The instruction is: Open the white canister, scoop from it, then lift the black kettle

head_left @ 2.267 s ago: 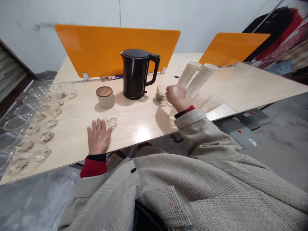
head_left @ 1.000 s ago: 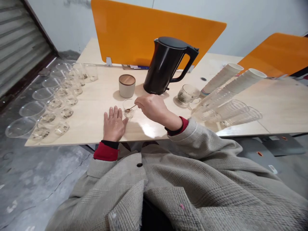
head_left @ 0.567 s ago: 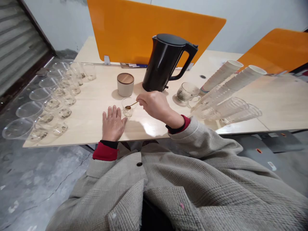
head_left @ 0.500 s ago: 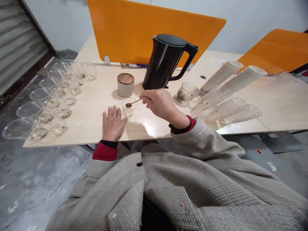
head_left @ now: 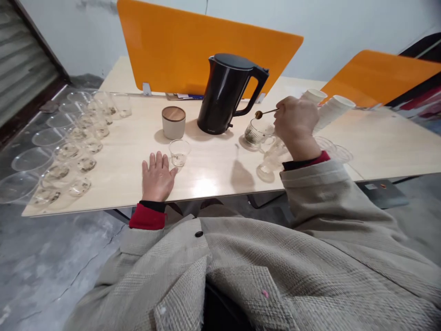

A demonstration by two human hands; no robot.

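My right hand (head_left: 296, 120) pinches the thin handle of a small spoon (head_left: 259, 114), whose bowl hangs above the rim of a ribbed glass cup (head_left: 254, 133). Dark and greenish bits lie inside that cup, which stands on a saucer. Flat on the table, my left hand (head_left: 157, 178) has its fingers stretched out and holds nothing. Just right of its fingertips stands a clear plastic cup (head_left: 179, 154) with a few small bits at the bottom; whether the thumb touches it I cannot tell.
Rows of clear plastic cups (head_left: 32, 149) with bits in them line the left side of the table (head_left: 213, 163). A lidded canister (head_left: 174, 126) and a black kettle (head_left: 222, 94) stand before an orange partition (head_left: 186, 43). Stacked paper cups (head_left: 336, 110) lean behind my right hand.
My right hand has carried the spoon rightward, from over the clear plastic cup to above the ribbed glass cup. The left hand stays flat on the table. The view has shifted slightly.
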